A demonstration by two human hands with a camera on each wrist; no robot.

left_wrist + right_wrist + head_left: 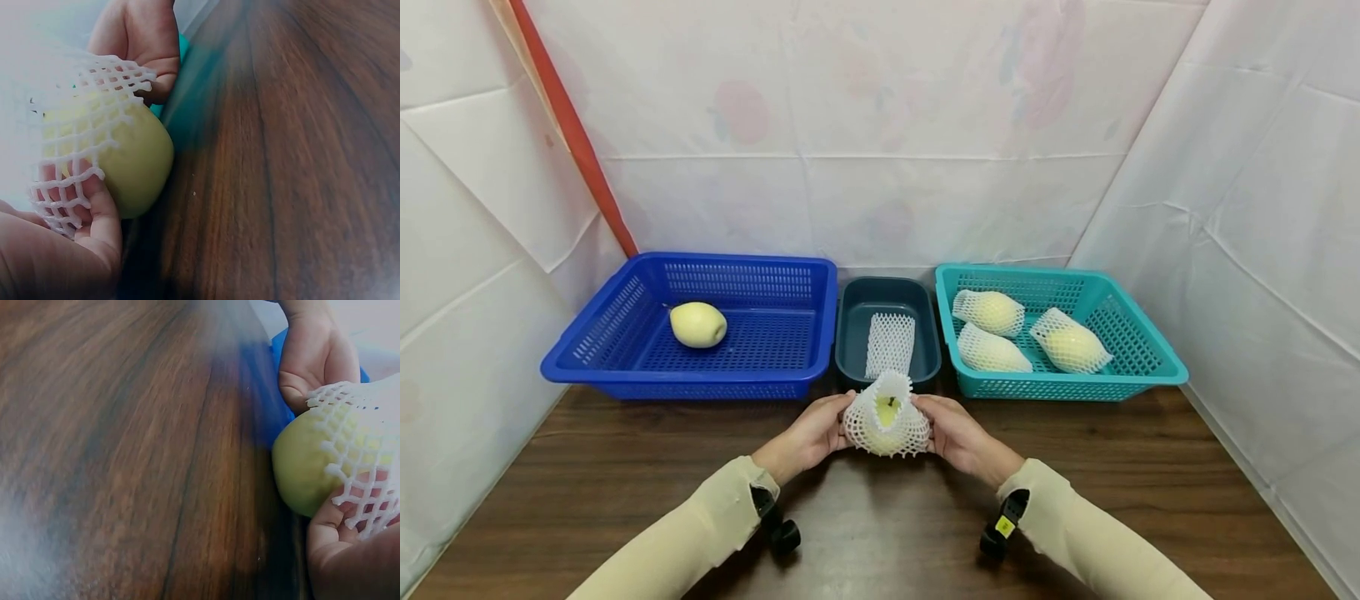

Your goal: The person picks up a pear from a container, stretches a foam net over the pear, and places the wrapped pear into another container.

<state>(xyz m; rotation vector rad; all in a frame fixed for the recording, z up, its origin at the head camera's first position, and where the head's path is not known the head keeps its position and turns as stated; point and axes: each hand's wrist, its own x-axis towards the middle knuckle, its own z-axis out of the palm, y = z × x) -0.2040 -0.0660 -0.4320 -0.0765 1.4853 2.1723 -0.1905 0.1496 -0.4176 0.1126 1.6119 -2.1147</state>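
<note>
A pale yellow-green pear [886, 413] sits stem up inside a white foam net sleeve [859, 435], between both hands over the table's middle. From the left, my left hand [816, 427] grips the sleeve, its fingers under the mesh against the fruit. Opposite it, my right hand [955, 429] holds the other side the same way. In both wrist views the pear's rounded bottom [147, 165] sticks out bare past the net's edge. The sleeve's upper end stands gathered around the stem in the head view.
Behind the hands, a dark tray [850, 333] holds a flat foam net [891, 342]. To the left is a blue basket [692, 377] with one bare pear [698, 325]. On the right, a teal basket [1075, 387] contains three netted pears [1071, 346]. White cloth walls [880, 200] enclose the table [880, 533].
</note>
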